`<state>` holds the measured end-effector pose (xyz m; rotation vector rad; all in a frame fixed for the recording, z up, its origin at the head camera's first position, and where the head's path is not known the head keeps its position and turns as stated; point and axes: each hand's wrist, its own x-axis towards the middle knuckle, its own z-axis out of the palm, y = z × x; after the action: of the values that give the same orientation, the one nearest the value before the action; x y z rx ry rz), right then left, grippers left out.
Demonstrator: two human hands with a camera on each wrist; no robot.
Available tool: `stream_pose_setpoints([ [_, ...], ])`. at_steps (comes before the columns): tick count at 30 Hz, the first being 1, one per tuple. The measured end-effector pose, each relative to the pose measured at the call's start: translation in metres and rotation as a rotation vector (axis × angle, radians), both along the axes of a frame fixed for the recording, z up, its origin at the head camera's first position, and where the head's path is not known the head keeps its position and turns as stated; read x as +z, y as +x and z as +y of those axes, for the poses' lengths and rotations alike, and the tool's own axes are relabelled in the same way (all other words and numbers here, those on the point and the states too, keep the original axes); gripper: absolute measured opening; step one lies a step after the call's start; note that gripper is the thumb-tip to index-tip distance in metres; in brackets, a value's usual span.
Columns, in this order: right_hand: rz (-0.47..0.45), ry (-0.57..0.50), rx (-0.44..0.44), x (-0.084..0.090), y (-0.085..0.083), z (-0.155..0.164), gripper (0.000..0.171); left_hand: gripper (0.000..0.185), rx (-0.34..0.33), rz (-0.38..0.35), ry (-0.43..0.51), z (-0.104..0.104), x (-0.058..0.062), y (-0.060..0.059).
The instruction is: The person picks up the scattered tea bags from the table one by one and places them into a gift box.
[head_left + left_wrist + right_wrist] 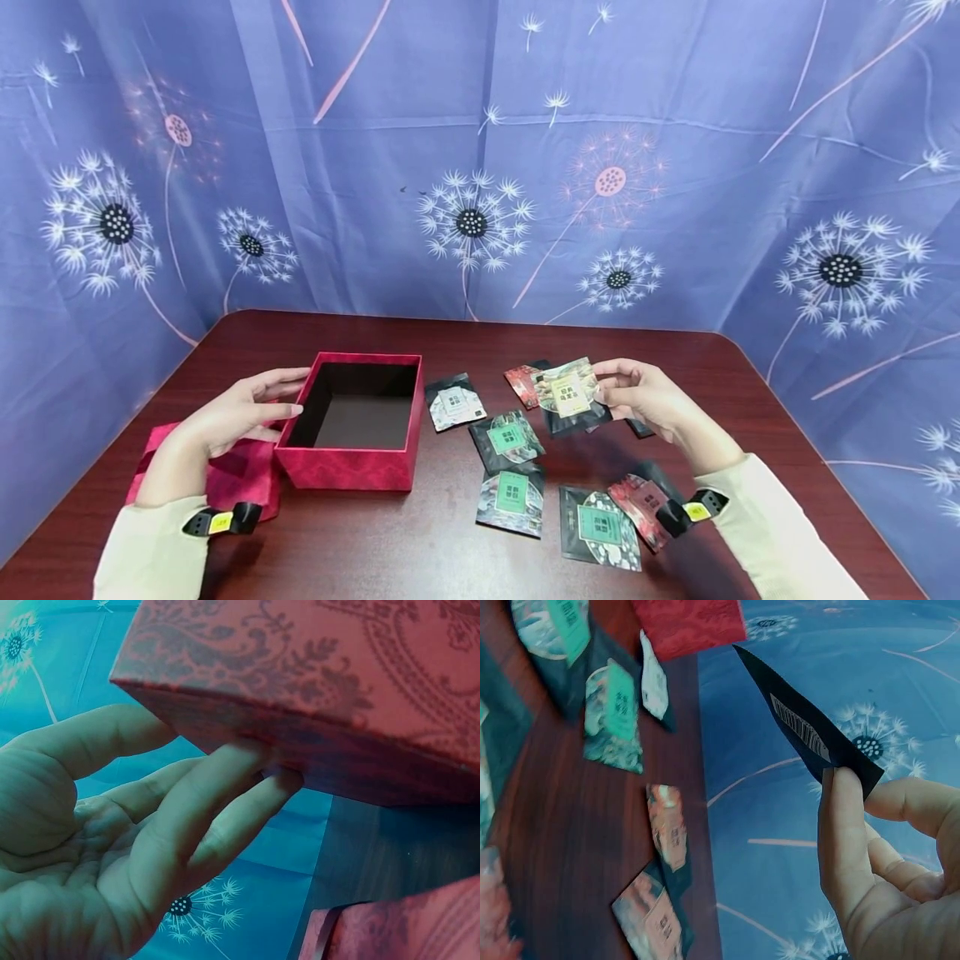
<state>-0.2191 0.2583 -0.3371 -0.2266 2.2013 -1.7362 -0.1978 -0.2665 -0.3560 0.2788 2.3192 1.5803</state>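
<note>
While resting straight-fingered against the open red box [352,467] on the dark wooden table [420,550], left hand [232,412]; scattered tea sachets [512,497] mid-table; right hand [648,398] pinching a cream-labelled sachet [567,390] above them; dandelion-print blue curtain [480,150] all around.
</note>
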Motion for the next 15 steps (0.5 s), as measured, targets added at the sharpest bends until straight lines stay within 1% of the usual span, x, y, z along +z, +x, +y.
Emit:
stream_pose_setpoints([
  [7, -0.010, -0.044, 0.016, 0.006, -0.001, -0.014, 0.050, 0.072, -0.003, -0.012, -0.002, 0.002, -0.002, -0.001],
  [15, 0.030, -0.064, 0.033, 0.016, -0.003, -0.031, 0.049, 0.071, -0.004, -0.017, 0.009, 0.003, -0.002, -0.004],
])
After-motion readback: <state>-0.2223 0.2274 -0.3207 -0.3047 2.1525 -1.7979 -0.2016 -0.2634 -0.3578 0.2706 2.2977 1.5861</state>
